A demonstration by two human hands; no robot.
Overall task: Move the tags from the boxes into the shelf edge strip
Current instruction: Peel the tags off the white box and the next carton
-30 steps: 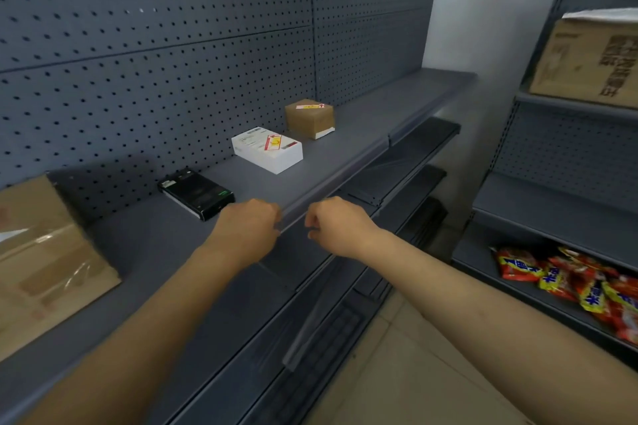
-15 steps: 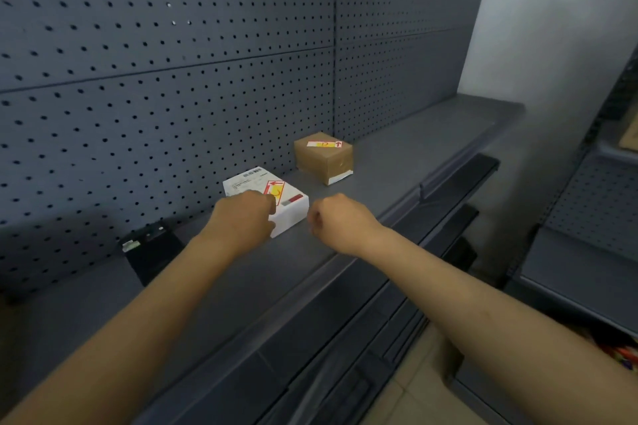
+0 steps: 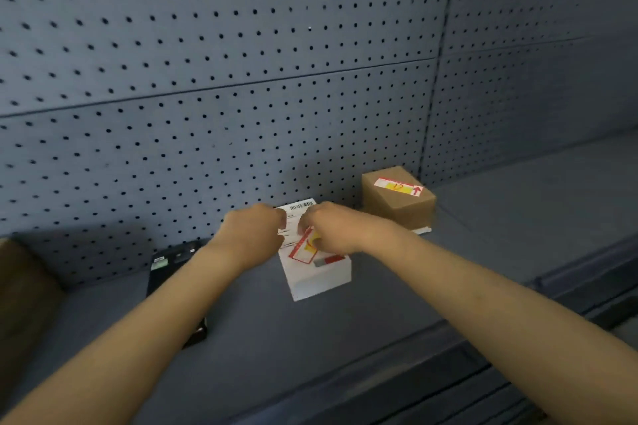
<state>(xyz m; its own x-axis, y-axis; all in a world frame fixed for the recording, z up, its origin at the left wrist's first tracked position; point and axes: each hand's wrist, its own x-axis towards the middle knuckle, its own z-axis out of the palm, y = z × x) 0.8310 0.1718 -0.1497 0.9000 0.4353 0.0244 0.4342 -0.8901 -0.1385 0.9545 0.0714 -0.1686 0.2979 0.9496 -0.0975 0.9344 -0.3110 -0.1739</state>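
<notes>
A white box lies on the grey shelf against the pegboard, with a red-and-yellow tag on its top. My right hand rests on that tag, fingers curled over its far end; whether it grips the tag is unclear. My left hand is on the box's left edge, fingers curled. Behind and to the right stands a brown cardboard box with another red, yellow and white tag lying on top. The shelf edge strip runs along the shelf's front.
A black device lies on the shelf left of the white box, partly hidden by my left forearm. A brown carton fills the far left. Perforated grey pegboard forms the back wall. Lower shelves show at the bottom right.
Both hands have moved from the shelf's front edge back onto the white box; the right hand now covers its tag. The camera has come closer and turned left.
</notes>
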